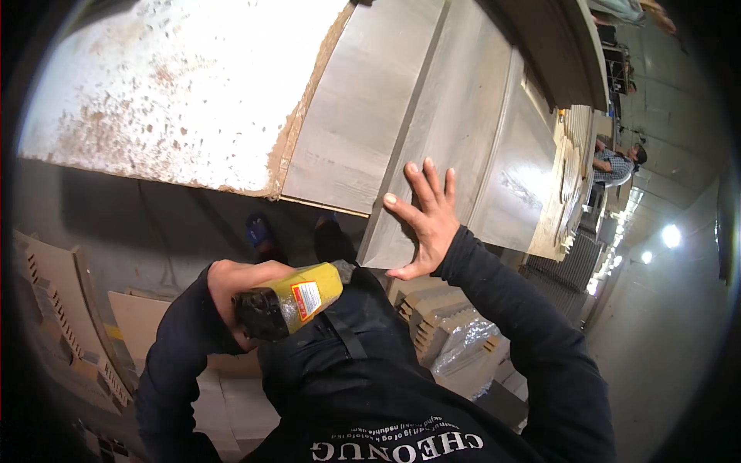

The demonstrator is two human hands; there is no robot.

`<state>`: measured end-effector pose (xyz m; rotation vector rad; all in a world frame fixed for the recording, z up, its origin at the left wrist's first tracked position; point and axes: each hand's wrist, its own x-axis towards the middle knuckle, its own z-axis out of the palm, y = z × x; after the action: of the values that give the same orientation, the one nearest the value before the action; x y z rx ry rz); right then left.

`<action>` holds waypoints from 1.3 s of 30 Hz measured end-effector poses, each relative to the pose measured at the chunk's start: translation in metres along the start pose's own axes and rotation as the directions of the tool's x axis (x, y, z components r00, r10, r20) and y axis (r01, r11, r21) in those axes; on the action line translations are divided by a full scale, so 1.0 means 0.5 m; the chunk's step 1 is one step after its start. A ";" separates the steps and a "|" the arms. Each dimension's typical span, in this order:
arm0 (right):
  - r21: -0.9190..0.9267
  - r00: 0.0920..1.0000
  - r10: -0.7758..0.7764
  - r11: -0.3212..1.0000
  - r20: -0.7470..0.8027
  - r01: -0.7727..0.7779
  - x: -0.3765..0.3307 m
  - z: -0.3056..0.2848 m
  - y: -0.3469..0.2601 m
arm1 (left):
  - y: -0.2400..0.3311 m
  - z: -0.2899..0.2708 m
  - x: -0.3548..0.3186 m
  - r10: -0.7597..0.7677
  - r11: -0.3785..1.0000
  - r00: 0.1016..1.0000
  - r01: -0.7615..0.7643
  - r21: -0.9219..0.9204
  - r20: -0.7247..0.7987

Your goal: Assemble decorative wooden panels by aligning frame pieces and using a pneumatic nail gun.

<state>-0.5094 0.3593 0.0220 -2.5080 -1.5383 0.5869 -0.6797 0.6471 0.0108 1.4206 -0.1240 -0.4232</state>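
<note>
My right hand (425,219) lies flat with fingers spread against the near edge of a long grey wood-grain panel (432,147) resting on the workbench. My left hand (231,287) is closed around a yellow and black power tool (292,301), held close to my chest below the bench edge. The tool's working end is hidden behind my hand and body. Both arms wear dark long sleeves.
A white, speckled board (177,92) covers the bench at the left. Slotted wooden parts (69,316) are stacked at the lower left, and more cut pieces with plastic wrap (455,332) lie at my right. Another person (617,163) stands far off at the right.
</note>
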 end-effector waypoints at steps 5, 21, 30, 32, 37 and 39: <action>0.030 0.997 -0.037 0.999 -0.064 0.039 0.003 0.011 0.008 | -0.067 -0.022 0.024 0.082 0.994 0.993 -0.075 -0.085 0.088; 0.054 0.997 -0.037 0.998 -0.072 0.041 0.006 0.016 0.011 | -0.117 -0.008 0.049 0.115 0.993 0.993 -0.114 -0.012 0.021; 0.051 0.996 -0.043 0.998 -0.077 0.047 0.002 0.023 0.012 | -0.095 -0.013 0.054 0.067 0.997 0.998 -0.067 -0.044 0.001; 0.048 0.997 -0.038 0.998 -0.074 0.042 0.002 0.023 0.011 | -0.086 -0.016 0.054 0.001 0.996 1.000 0.001 -0.086 0.022; 0.042 0.997 -0.031 0.999 -0.077 0.034 0.001 0.017 0.008 | -0.079 -0.023 0.057 -0.079 0.993 0.994 0.085 -0.080 0.076; 0.034 0.997 -0.027 0.999 -0.078 0.030 -0.002 0.011 0.007 | -0.090 -0.019 0.060 0.163 0.981 0.986 -0.158 0.113 -0.040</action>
<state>-0.5088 0.3564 0.0161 -2.4484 -1.5198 0.5027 -0.6587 0.6412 -0.0395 1.5158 -0.2230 -0.2511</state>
